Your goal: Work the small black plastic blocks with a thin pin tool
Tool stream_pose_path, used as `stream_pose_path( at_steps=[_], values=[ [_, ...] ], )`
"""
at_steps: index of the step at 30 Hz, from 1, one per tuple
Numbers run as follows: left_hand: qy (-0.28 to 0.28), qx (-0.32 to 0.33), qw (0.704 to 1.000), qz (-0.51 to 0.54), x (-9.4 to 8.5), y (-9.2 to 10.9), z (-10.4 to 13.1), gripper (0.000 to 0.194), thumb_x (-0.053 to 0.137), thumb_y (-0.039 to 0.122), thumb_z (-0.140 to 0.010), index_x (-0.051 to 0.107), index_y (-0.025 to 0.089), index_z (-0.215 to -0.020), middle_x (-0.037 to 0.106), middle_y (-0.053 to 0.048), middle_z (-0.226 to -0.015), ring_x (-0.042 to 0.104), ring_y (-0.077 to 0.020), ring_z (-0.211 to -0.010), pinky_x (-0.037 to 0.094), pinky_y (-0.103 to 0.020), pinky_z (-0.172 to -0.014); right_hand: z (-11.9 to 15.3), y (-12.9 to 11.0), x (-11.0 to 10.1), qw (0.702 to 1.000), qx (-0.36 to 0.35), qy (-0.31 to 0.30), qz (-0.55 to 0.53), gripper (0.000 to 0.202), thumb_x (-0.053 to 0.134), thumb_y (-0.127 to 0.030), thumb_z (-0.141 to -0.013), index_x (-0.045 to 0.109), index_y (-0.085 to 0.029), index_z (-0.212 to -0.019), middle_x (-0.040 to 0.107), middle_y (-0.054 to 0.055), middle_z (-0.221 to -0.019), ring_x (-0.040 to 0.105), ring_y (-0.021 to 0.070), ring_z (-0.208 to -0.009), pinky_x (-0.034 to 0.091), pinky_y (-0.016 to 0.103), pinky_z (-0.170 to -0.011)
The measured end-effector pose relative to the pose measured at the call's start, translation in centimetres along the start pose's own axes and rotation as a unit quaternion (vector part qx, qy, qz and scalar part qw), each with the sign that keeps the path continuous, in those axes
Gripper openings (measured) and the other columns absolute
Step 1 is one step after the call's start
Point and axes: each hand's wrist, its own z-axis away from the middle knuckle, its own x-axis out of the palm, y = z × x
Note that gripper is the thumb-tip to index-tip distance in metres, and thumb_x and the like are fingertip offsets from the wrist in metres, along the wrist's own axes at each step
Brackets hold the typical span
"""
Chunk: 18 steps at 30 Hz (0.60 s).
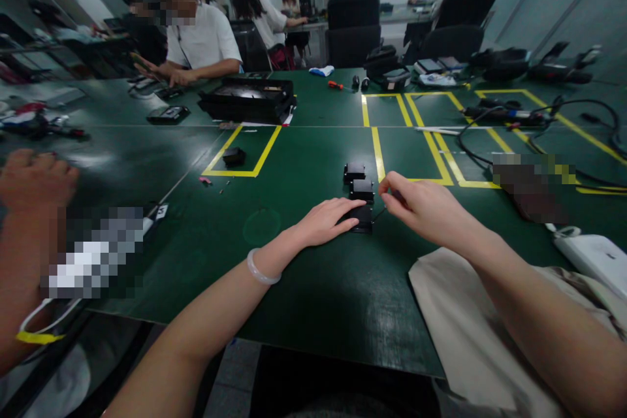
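Observation:
Three small black box-shaped parts lie in a column on the green table: a far black box (354,172), a middle black box (362,190) and a near black box (363,219). My left hand (326,219), with a pale bangle on its wrist, holds the near box from the left, fingers over its top and thumb at its near side. My right hand (414,202) is closed in a pinch just right of the boxes. From its fingertips a thin dark rod (379,214) reaches to the near box's right side; its kind is unclear.
Yellow tape (376,150) marks rectangles on the table. A black tray (247,99) and a small black part (234,157) are at left. A co-worker's hand (36,183) is far left. Beige cloth (455,313), a white device (595,258) and cables (460,144) are at right.

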Motion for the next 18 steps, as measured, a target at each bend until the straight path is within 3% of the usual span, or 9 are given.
stream_pose_path(
  at_steps=[4, 9, 15, 18],
  values=[
    [0.003, 0.0, 1.0, 0.001, 0.02, -0.04, 0.01, 0.046, 0.034, 0.046, -0.101, 0.037, 0.026, -0.142, 0.054, -0.007, -0.134, 0.052, -0.0235, -0.119, 0.04, -0.04, -0.101, 0.02, 0.03, -0.01, 1.0, 0.004, -0.004, 0.007, 0.023, 0.039, -0.039, -0.095, 0.054, -0.021, -0.092, 0.059, 0.001, -0.067, 0.052, 0.016, -0.058, 0.026, 0.026, -0.054],
    [0.001, -0.001, 1.0, 0.005, -0.07, 0.05, 0.02, 0.046, 0.034, 0.045, -0.101, 0.037, 0.026, -0.142, 0.054, -0.007, -0.134, 0.052, -0.0232, -0.119, 0.039, -0.04, -0.101, 0.06, -0.04, -0.09, 1.0, -0.004, 0.001, 0.0, 0.019, 0.04, -0.032, -0.095, 0.052, -0.021, -0.101, 0.06, 0.0, -0.068, 0.053, 0.0158, -0.059, 0.026, 0.026, -0.054],
    [0.004, -0.001, 1.0, 0.003, -0.06, 0.1, -0.04, 0.045, 0.035, 0.044, -0.101, 0.038, 0.026, -0.141, 0.054, -0.006, -0.134, 0.052, -0.0231, -0.119, 0.039, -0.04, -0.101, 0.04, -0.03, -0.12, 1.0, -0.006, -0.002, 0.015, 0.024, 0.039, -0.039, -0.095, 0.055, -0.021, -0.094, 0.06, 0.001, -0.066, 0.054, 0.017, -0.059, 0.026, 0.027, -0.053],
    [0.0, -0.004, 1.0, 0.001, -0.17, 0.18, -0.02, 0.045, 0.035, 0.044, -0.101, 0.037, 0.027, -0.142, 0.053, -0.006, -0.135, 0.052, -0.0235, -0.12, 0.039, -0.04, -0.102, 0.07, -0.08, -0.18, 1.0, -0.006, -0.003, 0.008, 0.021, 0.038, -0.035, -0.095, 0.054, -0.021, -0.099, 0.061, 0.001, -0.067, 0.054, 0.0166, -0.058, 0.026, 0.027, -0.053]
  ],
)
